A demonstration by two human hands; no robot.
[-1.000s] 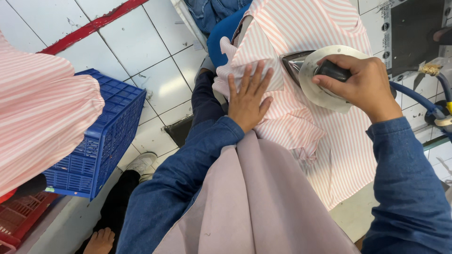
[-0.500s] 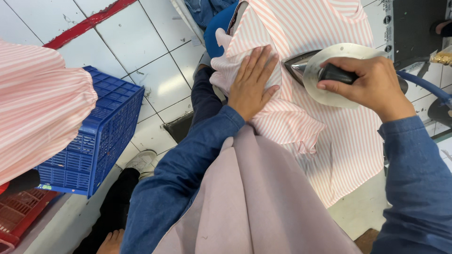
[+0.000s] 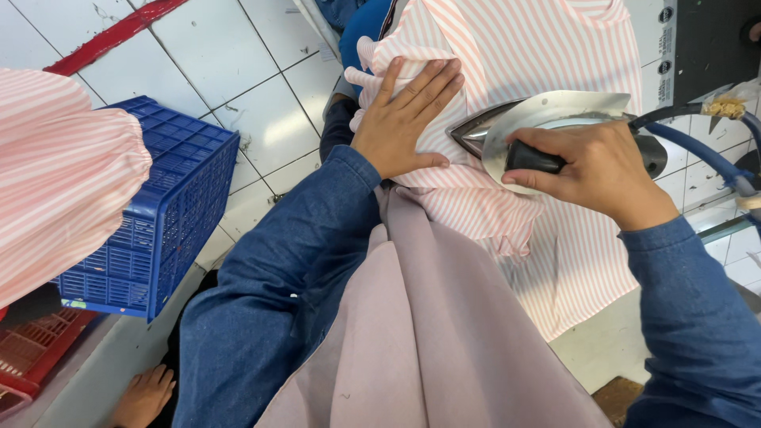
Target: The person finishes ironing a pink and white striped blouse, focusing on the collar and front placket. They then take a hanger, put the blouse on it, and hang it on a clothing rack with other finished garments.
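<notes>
— Where's the striped garment [image 3: 507, 47]?
— Spread over the ironing board, under both hands.
— The left hand [image 3: 404, 119]?
— Flat, fingers spread, grip released, pressing a gathered sleeve.
— The right hand [image 3: 594, 170]?
— Clenched on the iron [image 3: 547, 119] handle, tip just beside the left thumb.

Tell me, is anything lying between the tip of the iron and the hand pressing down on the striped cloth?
Nothing visible does. The left hand lies flat on the pink striped garment, and the iron, held by the right hand, points at it across a narrow strip of bare cloth.
</notes>
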